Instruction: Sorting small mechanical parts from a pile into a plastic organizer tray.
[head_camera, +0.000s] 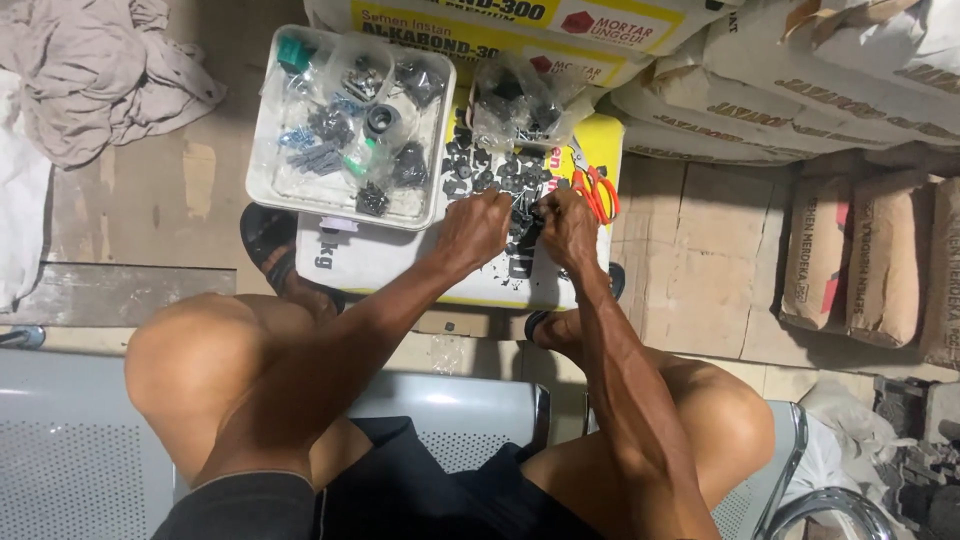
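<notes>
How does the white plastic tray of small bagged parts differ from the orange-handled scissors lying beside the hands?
The white plastic tray is a broad, square container; the orange-handled scissors are a slim tool. The tray holds bagged dark parts; the scissors hold nothing. The tray lies left of both hands; the scissors lie right. Both rest untouched.

Glossy plastic tray (262, 170), perforated metal bench (70, 450)
</notes>
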